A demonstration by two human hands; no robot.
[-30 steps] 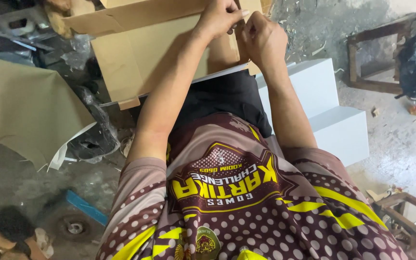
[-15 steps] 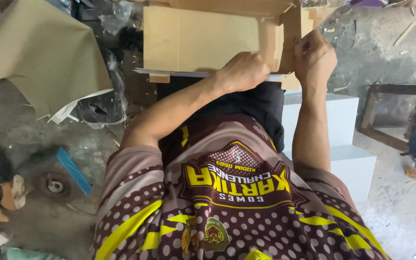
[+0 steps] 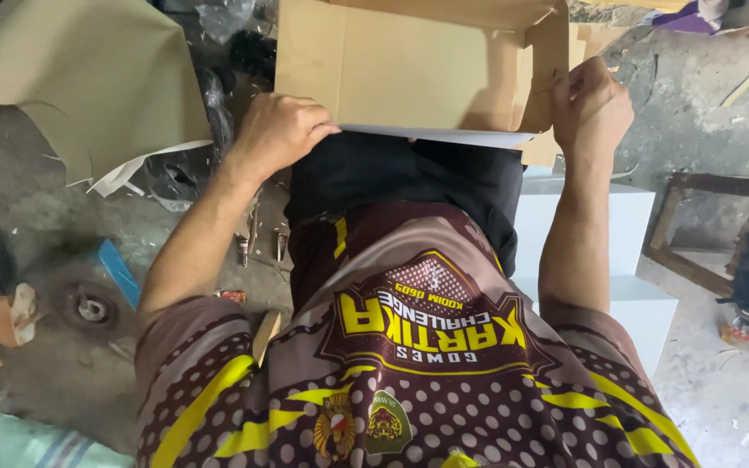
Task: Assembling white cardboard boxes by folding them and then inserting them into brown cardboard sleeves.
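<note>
So the cardboard box point(image 3: 409, 74) sits right over the person's lap, open side facing up toward the camera, and as far as I can see there's nothing in it, just bare brown walls and a flap folded at the right end. A thin white sheet point(image 3: 444, 134) runs along the near bottom edge of the box. Left hand point(image 3: 279, 130) is curled down on that near edge at the box's left corner, fingers closed over the edge. Right hand point(image 3: 591, 108) is pinching the right flap, thumb and fingers closed on the cardboard. Off to the left on the floor there's a big loose cardboard sheet point(image 3: 88, 78) with crumpled plastic just beside it, plus a blue strip point(image 3: 119, 270) and a round metal disc point(image 3: 90, 308) near it. To the right, two white blocks point(image 3: 591, 217) stand stacked like steps, and a wooden frame point(image 3: 704, 225) sits beyond them.
</note>
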